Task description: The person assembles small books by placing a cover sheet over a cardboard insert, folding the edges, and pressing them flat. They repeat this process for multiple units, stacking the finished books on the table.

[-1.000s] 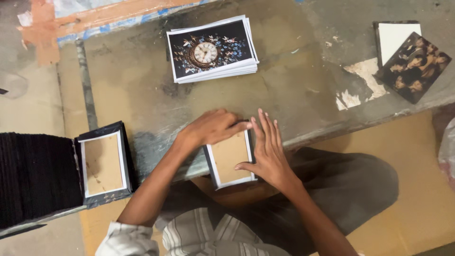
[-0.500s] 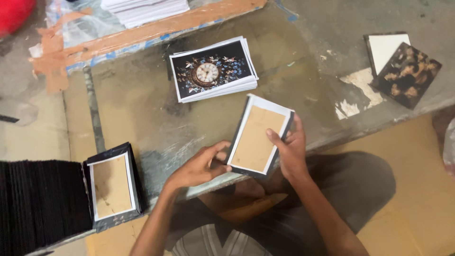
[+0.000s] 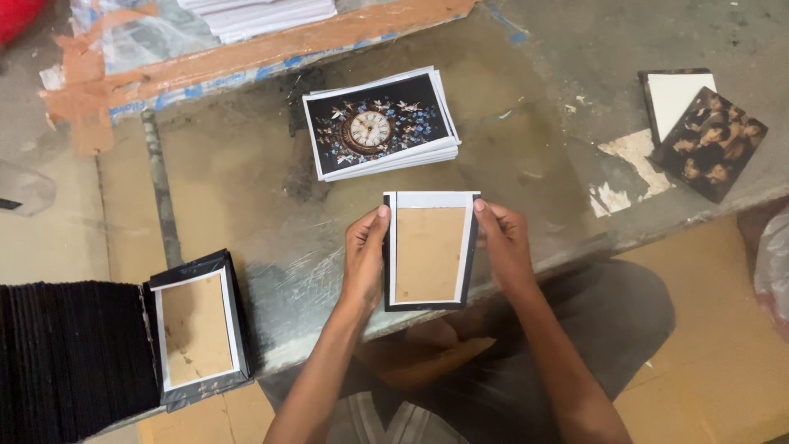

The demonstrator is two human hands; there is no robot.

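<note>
Head view: left hand and right hand grip framed panel by its side edges, fingers wrapped tight, brown back up, above near edge of glass table — clock-print stack just beyond, dark photo tile far right, second brown-backed panel left — beside black stack
</note>
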